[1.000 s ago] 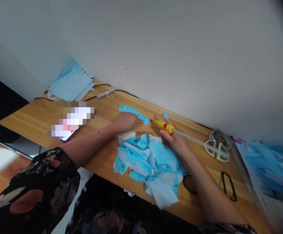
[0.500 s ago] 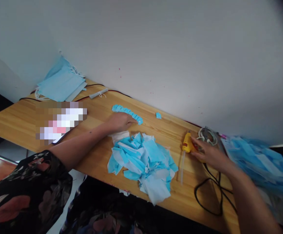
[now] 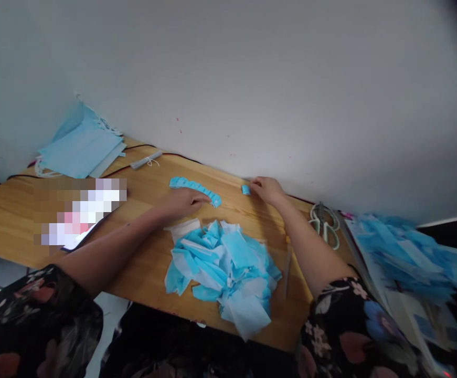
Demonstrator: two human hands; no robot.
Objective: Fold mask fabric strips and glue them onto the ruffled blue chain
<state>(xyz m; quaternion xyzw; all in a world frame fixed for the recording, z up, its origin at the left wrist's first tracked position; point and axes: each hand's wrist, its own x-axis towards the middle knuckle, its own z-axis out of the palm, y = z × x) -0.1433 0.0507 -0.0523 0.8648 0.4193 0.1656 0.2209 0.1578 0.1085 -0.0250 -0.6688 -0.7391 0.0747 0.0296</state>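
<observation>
A strip of folded blue mask fabric (image 3: pixel 192 185) lies in a shallow curve on the wooden table. My left hand (image 3: pixel 186 201) is closed at its near right end, thumb and finger pinching the last fold. Farther right, by the wall, is a small folded blue piece (image 3: pixel 245 189). My right hand (image 3: pixel 269 190) reaches to its right edge, fingertips beside it and slightly apart; whether they touch it I cannot tell. A heap of cut blue and white mask fabric (image 3: pixel 224 268) sits in front of both hands. The yellow glue gun (image 3: pixel 299 262) is mostly hidden behind my right forearm.
Whole blue masks (image 3: pixel 82 149) are stacked at the far left, near a tied bundle of clear sticks (image 3: pixel 146 160). A lit phone (image 3: pixel 90 218) leans left of my forearm. Scissors (image 3: pixel 325 226) lie at right, beside more blue fabric (image 3: pixel 409 257). Cables run along the wall.
My right hand has let go of the yellow glue gun and moved up and left to the small blue piece. My left hand stays at the strip's end. The view has shifted slightly.
</observation>
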